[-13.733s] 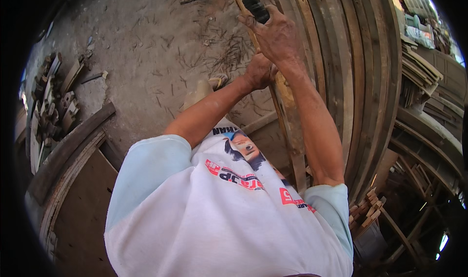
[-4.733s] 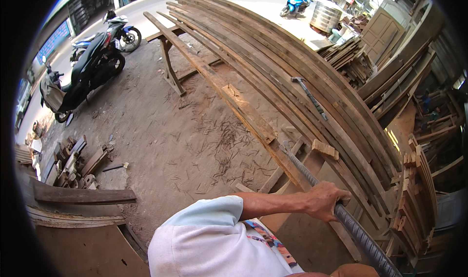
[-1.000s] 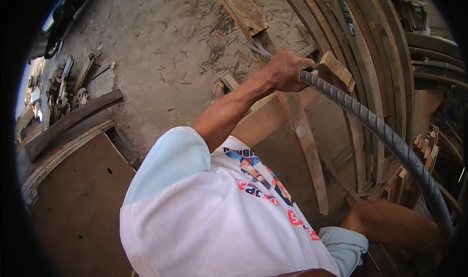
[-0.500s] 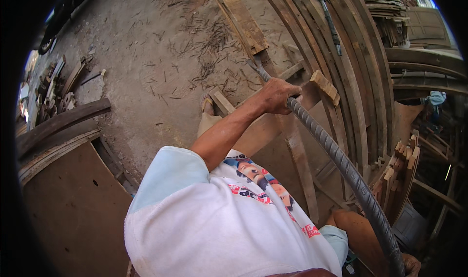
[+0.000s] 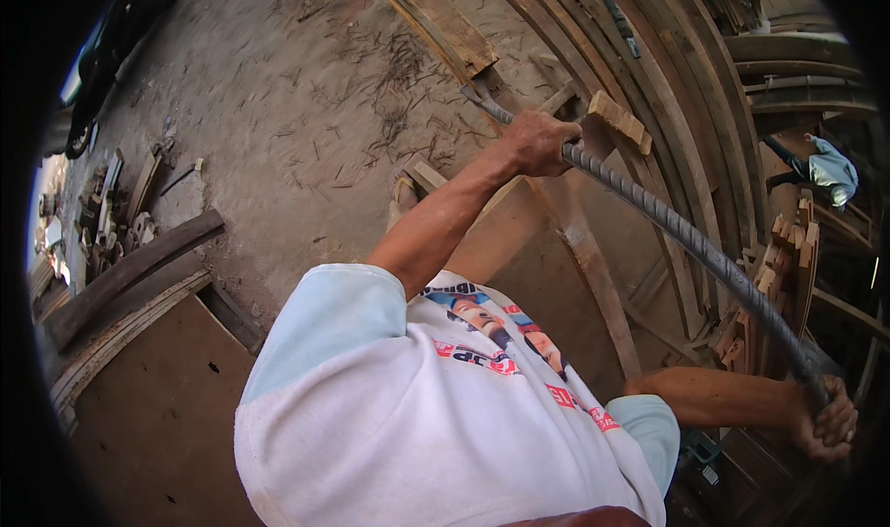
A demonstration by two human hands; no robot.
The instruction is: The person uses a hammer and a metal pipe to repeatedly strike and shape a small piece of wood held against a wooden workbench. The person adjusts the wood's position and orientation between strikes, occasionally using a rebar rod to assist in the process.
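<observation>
The left hand (image 5: pixel 545 144) was closed firmly around a ribbed metal bar (image 5: pixel 686 235) near its forked end, and the right hand (image 5: pixel 828 419) was wrapped around the bar close to its other end, far out on the right. The bar was dark grey, round and thick, with slanting raised ridges set close together along its length; its surface had a dull sheen. It ran as a curve through the wide view, so its true straightness could not be told. Beyond the left hand it narrowed to a split tip beside the near end of a timber (image 5: pixel 440 22); whether they touched was unclear. A pale wood block (image 5: pixel 619 122) lay nearby, on long boards (image 5: pixel 672 59).
</observation>
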